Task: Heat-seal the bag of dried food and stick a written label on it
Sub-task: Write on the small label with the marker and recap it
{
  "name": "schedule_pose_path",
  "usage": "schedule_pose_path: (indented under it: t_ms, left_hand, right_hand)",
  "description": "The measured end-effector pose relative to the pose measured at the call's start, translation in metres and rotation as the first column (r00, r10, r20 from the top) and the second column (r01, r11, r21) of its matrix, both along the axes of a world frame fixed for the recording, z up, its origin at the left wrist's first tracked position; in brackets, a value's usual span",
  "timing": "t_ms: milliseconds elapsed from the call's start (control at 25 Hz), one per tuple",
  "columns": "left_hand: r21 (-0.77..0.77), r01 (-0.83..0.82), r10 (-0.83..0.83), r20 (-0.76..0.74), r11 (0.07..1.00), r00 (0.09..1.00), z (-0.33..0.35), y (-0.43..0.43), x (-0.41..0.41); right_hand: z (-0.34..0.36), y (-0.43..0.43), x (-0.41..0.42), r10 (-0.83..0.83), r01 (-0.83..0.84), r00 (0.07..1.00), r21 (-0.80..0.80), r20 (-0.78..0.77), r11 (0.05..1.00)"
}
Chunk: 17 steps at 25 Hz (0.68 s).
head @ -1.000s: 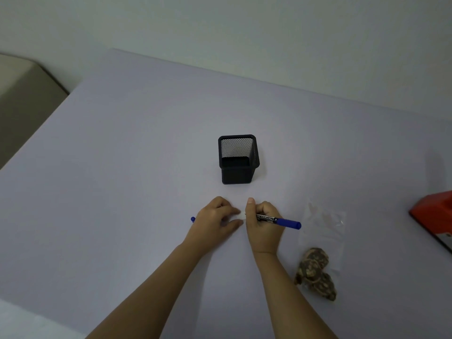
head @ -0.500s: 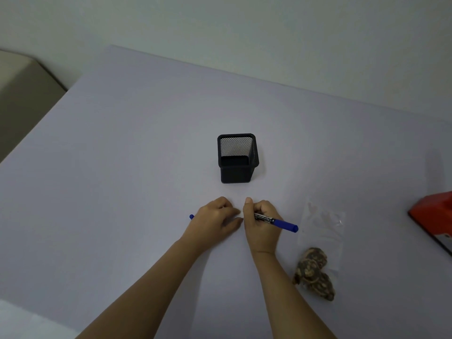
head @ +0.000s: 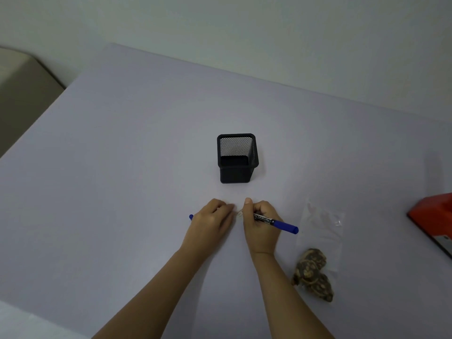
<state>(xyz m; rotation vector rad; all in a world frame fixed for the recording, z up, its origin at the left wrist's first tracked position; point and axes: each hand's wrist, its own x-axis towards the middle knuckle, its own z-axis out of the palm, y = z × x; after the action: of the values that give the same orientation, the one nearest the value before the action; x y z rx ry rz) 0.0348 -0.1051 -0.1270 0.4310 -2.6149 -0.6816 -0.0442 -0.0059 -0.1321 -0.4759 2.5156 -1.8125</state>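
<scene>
The bag (head: 322, 231) of dried food is lying nearest, right of the pen cup (head: 236, 159), awaiting labelling. Just before the cup, the right hand (head: 260, 225) is clamping its fingers on the marker (head: 281, 223), apparently writing the label (head: 240, 214). The left hand (head: 211, 221), fingers curled around the cap (head: 191, 217), is steadying it.

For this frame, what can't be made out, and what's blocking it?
Head view only.
- Label: mostly covered by the left hand and right hand; writing too small to read.
- Blue object: only a tip shows past the left hand; unidentifiable.
- Marker tip: hidden by the right hand, which grips it.
- Red device: cut off by the right edge.
</scene>
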Motion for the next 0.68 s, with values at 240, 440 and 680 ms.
schedule_pose_path:
  t_ms: [240, 440, 680]
  left_hand:
    - [-0.069, 0.062, -0.06, 0.027, 0.996, 0.998, -0.014, 0.012, 0.015]
    - [-0.123, 0.073, -0.068, 0.042, 0.99, 0.997, -0.017, 0.011, 0.018]
    - [-0.071, 0.059, -0.056, 0.055, 0.996, 0.997, -0.016, 0.011, 0.018]
  right_hand:
    - [-0.002, -0.001, 0.0, -0.009, 0.011, 0.998, -0.027, 0.055, 1.0]
    - [-0.002, -0.002, 0.002, -0.025, 0.029, 0.993, -0.03, 0.118, 0.999]
    - [0.001, -0.002, 0.001, -0.011, 0.013, 0.994, -0.014, 0.113, 1.0]
